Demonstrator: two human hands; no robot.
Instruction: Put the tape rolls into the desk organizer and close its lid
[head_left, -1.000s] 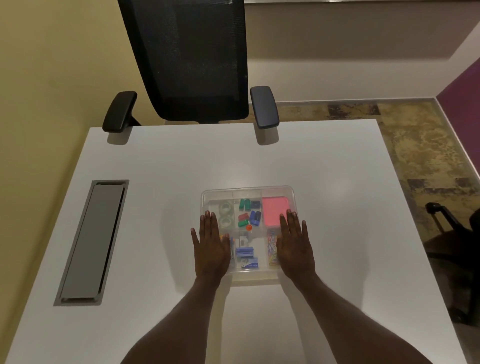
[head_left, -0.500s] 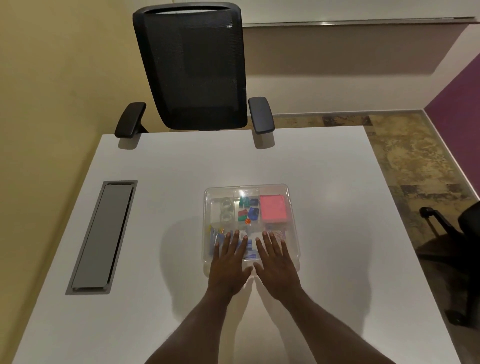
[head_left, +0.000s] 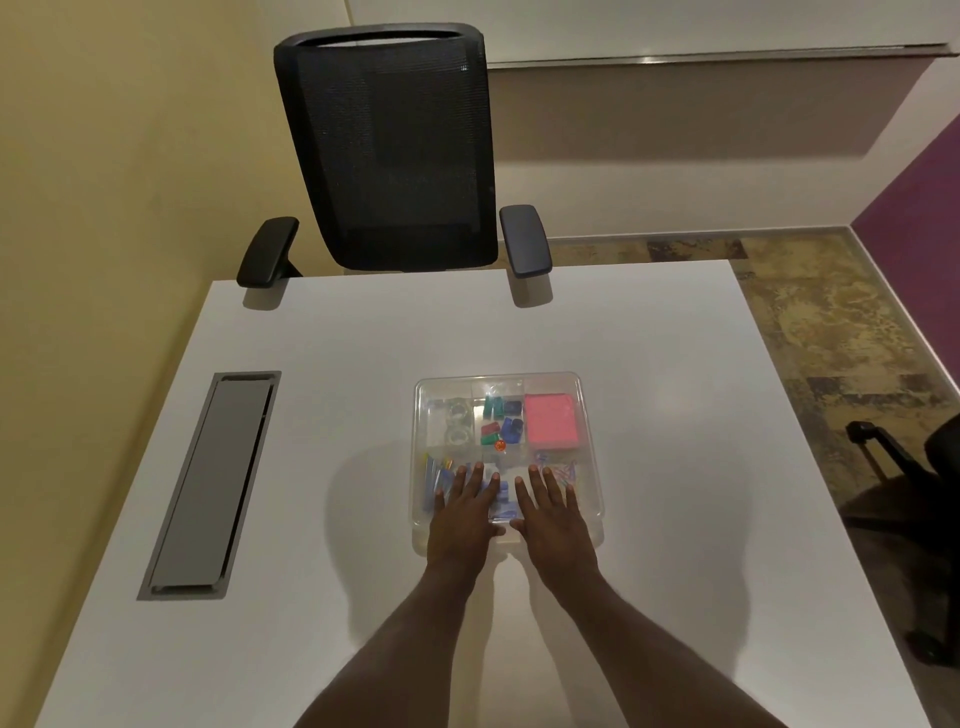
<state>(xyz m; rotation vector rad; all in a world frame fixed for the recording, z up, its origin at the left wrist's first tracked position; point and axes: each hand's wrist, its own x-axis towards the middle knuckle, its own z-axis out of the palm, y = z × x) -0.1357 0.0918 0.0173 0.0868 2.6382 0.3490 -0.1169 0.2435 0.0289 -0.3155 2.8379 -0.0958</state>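
Note:
A clear plastic desk organizer (head_left: 589, 410) sits in the middle of the white table, its transparent lid lying flat on top. Two clear tape rolls (head_left: 457, 422) lie in its far-left compartment, seen through the lid. My left hand (head_left: 464, 514) and my right hand (head_left: 553, 512) rest flat, palms down and fingers spread, side by side on the near half of the lid. Neither hand holds anything. Under the lid I also see coloured clips, a pink notepad (head_left: 550, 420) and paper clips.
A grey cable hatch (head_left: 208, 483) is set into the table at the left. A black mesh office chair (head_left: 389, 150) stands at the table's far edge. Another dark chair (head_left: 914, 467) stands on the floor at the right.
Both hands have slid from the lid's left and right sides to its near middle, next to each other. The camera has tilted up slightly.

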